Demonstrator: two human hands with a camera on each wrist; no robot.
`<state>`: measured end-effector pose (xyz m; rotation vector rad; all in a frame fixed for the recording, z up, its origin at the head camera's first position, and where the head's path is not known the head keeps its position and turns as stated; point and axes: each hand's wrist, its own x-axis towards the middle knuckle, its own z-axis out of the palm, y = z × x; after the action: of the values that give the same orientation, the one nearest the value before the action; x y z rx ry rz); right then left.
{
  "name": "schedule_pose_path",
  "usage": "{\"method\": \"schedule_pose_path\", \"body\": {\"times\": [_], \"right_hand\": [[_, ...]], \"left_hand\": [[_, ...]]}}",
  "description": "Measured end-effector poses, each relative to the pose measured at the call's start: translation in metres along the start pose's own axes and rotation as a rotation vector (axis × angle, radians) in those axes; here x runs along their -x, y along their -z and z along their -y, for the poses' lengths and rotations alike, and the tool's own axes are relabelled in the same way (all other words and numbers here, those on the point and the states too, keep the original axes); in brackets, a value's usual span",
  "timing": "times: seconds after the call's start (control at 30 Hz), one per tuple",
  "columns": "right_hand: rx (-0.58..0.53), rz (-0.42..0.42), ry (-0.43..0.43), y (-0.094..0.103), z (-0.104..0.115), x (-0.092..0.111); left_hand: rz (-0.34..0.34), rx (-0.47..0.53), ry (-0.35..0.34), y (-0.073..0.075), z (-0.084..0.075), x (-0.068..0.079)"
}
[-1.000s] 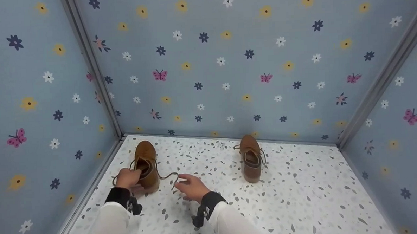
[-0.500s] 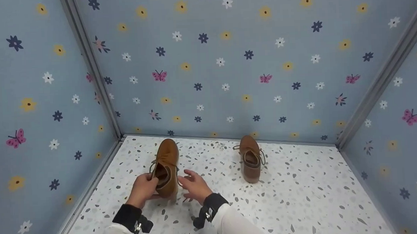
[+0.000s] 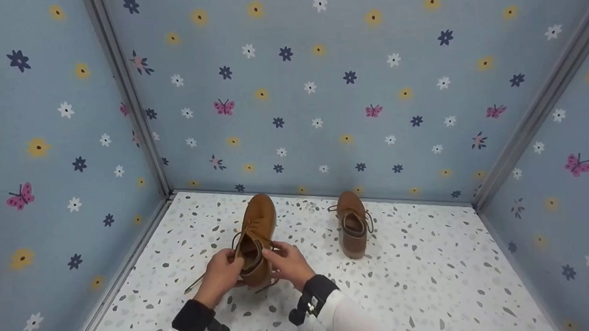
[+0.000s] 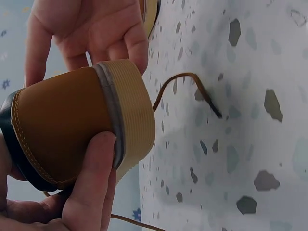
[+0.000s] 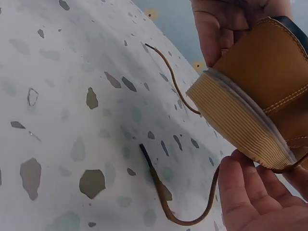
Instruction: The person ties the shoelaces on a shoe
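Note:
A brown lace-up shoe (image 3: 259, 217) with its toe toward the back wall is held between both hands. My left hand (image 3: 220, 273) grips the left side of its collar, thumb at the opening. On the other side, my right hand (image 3: 291, 265) holds the collar with the thumb at its edge and the fingers along the outside. The left wrist view shows the leather heel (image 4: 62, 115) and a left fingertip against the sole edge. In the right wrist view the ribbed tan sole (image 5: 236, 125) is raised above the floor. Loose laces (image 5: 166, 207) hang down either side.
A matching brown shoe (image 3: 354, 232) stands on the speckled white floor (image 3: 428, 269) to the right, toe toward the back wall. Flower-patterned blue panels (image 3: 301, 85) with grey metal corner posts (image 3: 130, 93) enclose the floor on three sides.
The left hand has carried the shoe rightward, away from the left wall. The right hand, earlier beside a loose lace, now holds the shoe's right side. The other shoe has not moved.

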<state>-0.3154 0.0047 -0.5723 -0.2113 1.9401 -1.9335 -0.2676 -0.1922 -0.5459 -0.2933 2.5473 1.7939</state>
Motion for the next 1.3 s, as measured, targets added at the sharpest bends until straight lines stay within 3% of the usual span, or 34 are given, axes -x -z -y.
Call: {"method": "schedule_pose_path", "body": {"times": [0.17,0.4,0.63,0.9,1.1,1.2,1.3], "right_hand": [[-0.028,0.029,0.000,0.020,0.007,0.005],[0.045,0.016,0.011,0.046,0.019,0.017],[0.048,0.038,0.022,0.066,0.026,0.033],[0.061,0.011,0.059,0.083,0.026,0.050],[0.095,-0.026,0.082,0.092,0.024,0.061],[0.096,-0.028,0.087,0.096,0.024,0.066],[0.101,-0.030,0.075,0.101,0.025,0.071]], "left_hand": [[0.040,0.043,-0.032,-0.011,-0.011,0.008],[0.060,-0.065,-0.145,-0.024,-0.020,0.012],[0.117,-0.069,-0.224,-0.041,-0.024,0.015],[0.196,0.030,-0.195,-0.059,-0.028,0.014],[0.170,0.114,-0.167,-0.068,-0.030,0.009],[0.150,0.085,-0.187,-0.070,-0.032,0.006],[0.201,0.001,-0.225,-0.069,-0.033,0.002]]}}
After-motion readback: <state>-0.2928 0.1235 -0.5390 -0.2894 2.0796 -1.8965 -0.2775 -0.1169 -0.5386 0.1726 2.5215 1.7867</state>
